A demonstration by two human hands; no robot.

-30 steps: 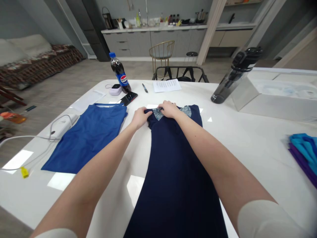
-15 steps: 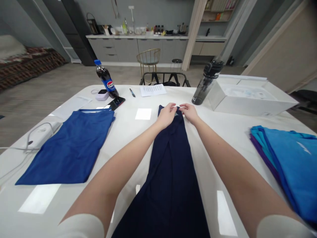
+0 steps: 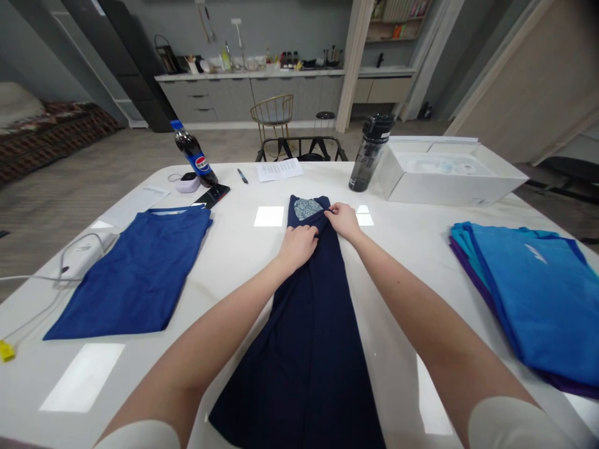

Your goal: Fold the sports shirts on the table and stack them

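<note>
A long dark navy garment [image 3: 309, 337] lies lengthwise on the white table, narrow at its far end and wider near me. At the far end its opening shows a patterned grey-blue lining [image 3: 307, 209]. My left hand [image 3: 299, 246] is closed on the navy cloth just below that lining, fingers curled. With thumb and fingers pinched, my right hand [image 3: 342, 220] holds the garment's upper right edge. To the left lies a folded blue garment [image 3: 135, 274], flat and apart from both hands.
Folded blue, teal and purple clothes [image 3: 538, 280] lie at the right. Behind are a white open box [image 3: 449, 184], a dark bottle [image 3: 369, 153], paper [image 3: 279, 169], a pen [image 3: 242, 176], a phone [image 3: 213, 196] and a cola bottle [image 3: 196, 156]. A power strip [image 3: 87, 255] sits left.
My left hand has moved down the garment toward me, and my right hand slightly lower. The far opening has spread, showing the patterned lining. The camera view has shifted slightly.
</note>
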